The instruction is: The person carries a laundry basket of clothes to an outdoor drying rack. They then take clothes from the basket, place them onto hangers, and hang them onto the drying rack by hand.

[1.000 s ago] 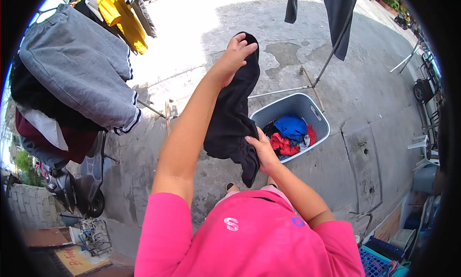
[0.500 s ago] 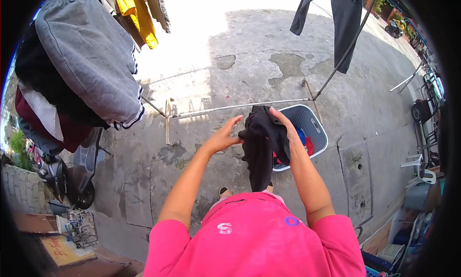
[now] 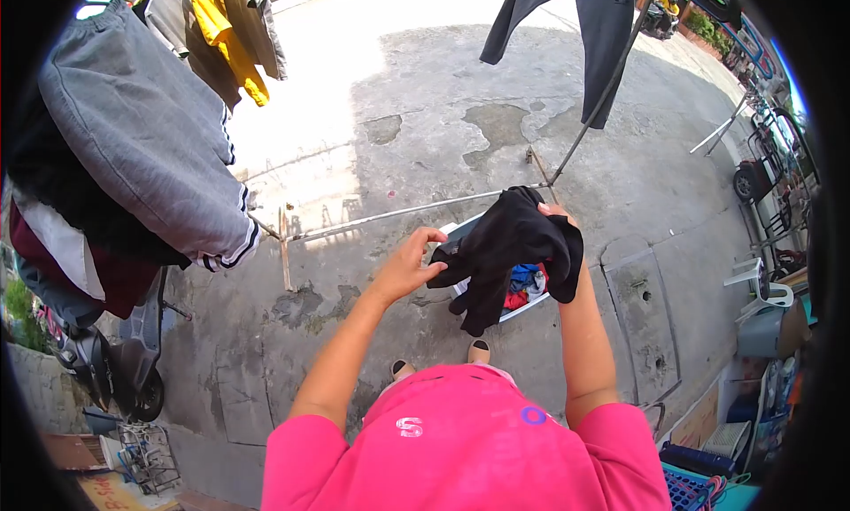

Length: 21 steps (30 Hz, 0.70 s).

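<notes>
The black garment [image 3: 500, 245] hangs at my 12 o'clock over the basket [image 3: 462, 231], its weight seemingly borne by my right hand [image 3: 560, 213], fingers grasping; my left hand [image 3: 405, 267] meets its 9 o'clock edge, whether pinching I cannot tell.

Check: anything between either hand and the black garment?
No visible obstruction: left hand is at the edge of the black garment; right hand, partly covered by it, holds it. The laundry basket sits below, not between.

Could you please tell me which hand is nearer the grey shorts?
Left: the left hand is right of the grey shorts; the right hand is farther right, holding the black garment.
</notes>
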Available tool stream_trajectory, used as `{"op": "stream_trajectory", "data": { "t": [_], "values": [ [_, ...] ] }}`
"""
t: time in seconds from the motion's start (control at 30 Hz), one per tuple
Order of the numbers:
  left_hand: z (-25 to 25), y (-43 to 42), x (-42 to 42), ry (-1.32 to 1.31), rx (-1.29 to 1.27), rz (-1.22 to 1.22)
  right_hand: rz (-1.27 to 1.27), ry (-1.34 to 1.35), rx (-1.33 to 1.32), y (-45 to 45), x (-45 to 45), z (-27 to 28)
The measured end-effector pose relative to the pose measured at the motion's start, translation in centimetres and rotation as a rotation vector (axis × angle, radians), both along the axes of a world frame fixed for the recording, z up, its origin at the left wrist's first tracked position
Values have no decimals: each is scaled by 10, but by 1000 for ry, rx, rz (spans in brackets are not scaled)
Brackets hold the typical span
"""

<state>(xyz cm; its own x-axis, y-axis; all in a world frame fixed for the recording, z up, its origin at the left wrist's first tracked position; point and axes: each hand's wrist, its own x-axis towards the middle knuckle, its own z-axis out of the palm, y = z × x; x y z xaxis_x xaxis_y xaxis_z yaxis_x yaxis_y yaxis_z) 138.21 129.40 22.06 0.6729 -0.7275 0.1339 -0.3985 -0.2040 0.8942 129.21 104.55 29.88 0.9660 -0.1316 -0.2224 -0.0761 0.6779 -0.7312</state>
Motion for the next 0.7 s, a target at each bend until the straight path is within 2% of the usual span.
{"op": "stream_trajectory", "data": {
  "t": [0.03,0.13,0.2,0.23,0.27,0.33,0.4,0.43,0.47,0.53,0.6,0.63,0.67,0.7],
  "values": [
    [12,-10,-10,-209,-51,18,45,27,-11,6,0,8],
    [28,-32,-26,-290,-134,58,49,83,36,23,13,6],
    [27,-35,-19,-338,-62,119,-41,-60,82,20,20,-2],
    [33,-35,-11,-154,-126,140,-127,-145,-501,14,26,-5],
    [39,-34,-5,29,-189,162,-20,-195,440,8,31,-7],
    [41,-27,6,13,-230,217,-158,-104,378,-10,42,-17],
    [43,-18,16,308,-375,131,-146,218,-432,-30,52,-42],
    [55,-14,14,279,-327,121,-406,276,-1202,-22,53,-51],
    [66,-12,14,272,-328,136,-440,145,-1372,-20,53,-58],
    [79,-13,16,205,126,-28,-225,-323,-846,32,52,-37],
    [78,-9,20,119,194,-39,311,-364,-685,60,50,-22],
    [79,-4,22,139,152,-36,448,-222,-691,67,54,-29],
    [80,1,24,157,110,-32,471,-122,-749,68,58,-23],
    [78,10,26,153,108,-16,398,-136,-691,67,63,-26]
  ]
}}
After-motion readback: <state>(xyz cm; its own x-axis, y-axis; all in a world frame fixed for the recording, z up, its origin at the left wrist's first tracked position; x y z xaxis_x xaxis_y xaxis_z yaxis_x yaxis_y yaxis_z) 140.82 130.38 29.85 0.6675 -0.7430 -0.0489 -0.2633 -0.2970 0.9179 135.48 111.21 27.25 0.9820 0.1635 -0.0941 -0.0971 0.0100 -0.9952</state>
